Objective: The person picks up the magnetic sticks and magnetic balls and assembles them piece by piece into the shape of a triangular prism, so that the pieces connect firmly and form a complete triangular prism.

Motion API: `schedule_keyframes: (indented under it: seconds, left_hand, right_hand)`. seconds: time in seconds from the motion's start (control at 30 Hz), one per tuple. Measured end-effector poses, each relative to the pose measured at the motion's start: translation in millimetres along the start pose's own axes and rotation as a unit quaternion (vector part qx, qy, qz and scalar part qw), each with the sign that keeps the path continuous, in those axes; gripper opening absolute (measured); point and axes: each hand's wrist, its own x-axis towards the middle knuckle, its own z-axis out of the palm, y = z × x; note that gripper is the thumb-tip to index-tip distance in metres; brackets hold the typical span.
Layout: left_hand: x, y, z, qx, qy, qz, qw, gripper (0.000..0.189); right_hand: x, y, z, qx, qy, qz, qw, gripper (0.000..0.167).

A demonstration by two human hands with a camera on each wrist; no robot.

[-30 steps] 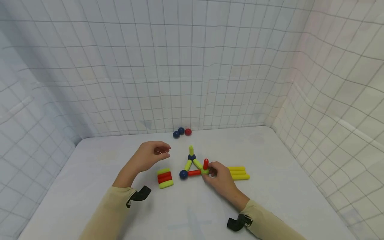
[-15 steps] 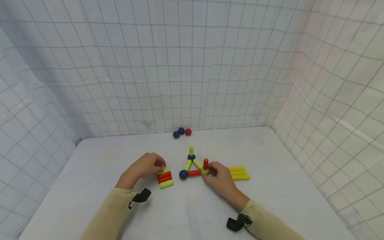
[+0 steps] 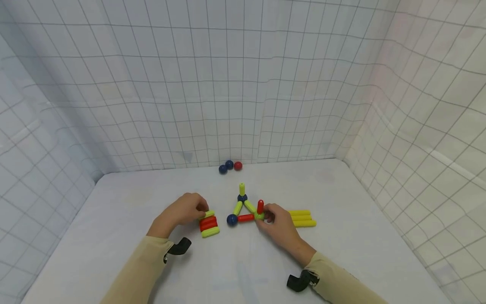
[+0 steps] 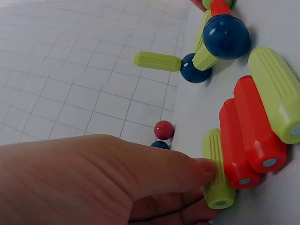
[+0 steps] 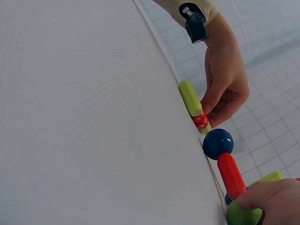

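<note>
At the row of short magnetic rods, my left hand (image 3: 184, 209) pinches the farthest yellow-green rod (image 4: 213, 168) between thumb and fingers; the other fingers are partly hidden behind the thumb. Two red rods (image 3: 208, 223) and another yellow-green rod (image 3: 210, 232) lie beside it. My right hand (image 3: 282, 226) holds the green ball (image 5: 243, 213) at the right corner of a triangle built from rods and balls. A red rod (image 3: 260, 207) stands upright on that ball. Dark blue balls form the near-left corner (image 3: 232, 219) and the far corner (image 3: 242, 198), the far one bearing an upright yellow-green rod (image 3: 241, 189).
Two dark blue balls (image 3: 223, 169) and a red ball (image 3: 238, 166) sit at the back edge of the white table (image 3: 334, 261). Long yellow rods (image 3: 303, 218) lie right of the right hand. Gridded cloth walls (image 3: 235, 97) enclose the back and sides.
My left hand has come down from above onto the row and taken hold of its farthest yellow-green rod, which has tilted slightly away from the red ones. My right hand stays on the green ball.
</note>
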Motion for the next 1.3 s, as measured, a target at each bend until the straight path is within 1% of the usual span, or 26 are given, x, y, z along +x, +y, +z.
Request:
schedule_keyframes:
  seconds: [0.1,0.23,0.53,0.63,0.67,0.73,0.83,0.9,0.97,1.03,1.1,1.13,1.3]
  left_hand:
    - [0.0,-3.1,-1.5,0.002,0.005,-0.005,1.0,0.017]
    - [-0.1,-6.0,-2.1,0.006,0.012,-0.003,0.9999,0.017]
    - [0.4,-8.3,-1.6,0.017,0.02,-0.01,0.9996,0.013]
    - [1.0,-9.1,-1.1,0.011,0.041,-0.007,0.9991,0.021]
    - [1.6,-8.9,-1.3,0.005,0.05,-0.003,0.9987,0.024]
    - [2.9,-7.1,-1.5,-0.017,0.067,0.013,0.9975,0.029]
    - [4.6,-1.3,-1.8,-0.059,0.088,0.047,0.9933,0.031]
    - [4.7,3.3,-1.0,-0.088,0.104,0.072,0.988,0.029]
    - [4.5,7.8,0.8,-0.115,0.125,0.094,0.981,0.027]
    - [5.0,12.3,4.7,-0.141,0.14,0.105,0.9744,0.024]
    - [6.2,16.9,9.8,-0.159,0.143,0.113,0.9704,0.023]
    - [7.0,19.2,12.8,-0.165,0.14,0.112,0.9698,0.022]
    - [10.2,27.6,26.3,-0.165,0.114,0.103,0.9743,0.025]
  right_hand:
    - [0.3,-0.8,-0.3,0.003,-0.001,0.004,1.0,0.027]
    - [-0.3,-2.4,-0.5,0.0,0.001,0.003,1.0,0.026]
    - [0.1,-2.6,0.5,0.004,0.001,0.008,1.0,0.026]
    - [-0.2,-1.5,0.2,0.004,0.0,0.004,1.0,0.026]
    - [0.0,-0.8,0.6,0.003,0.0,0.001,1.0,0.026]
    - [-0.1,0.0,0.9,0.003,0.001,-0.002,1.0,0.025]
    - [-0.6,0.6,1.3,0.003,0.002,0.0,1.0,0.025]
    - [-0.9,-0.3,0.9,0.003,0.001,0.004,1.0,0.025]
    - [-0.7,-1.2,0.9,0.003,0.002,0.003,1.0,0.025]
    - [0.0,-2.0,1.0,0.004,0.002,0.003,1.0,0.025]
    - [0.9,-2.0,1.5,0.003,0.001,0.004,1.0,0.025]
    - [1.2,-2.1,1.6,0.004,0.002,0.004,1.0,0.025]
    - [0.4,-2.4,1.2,0.002,0.0,0.004,1.0,0.025]
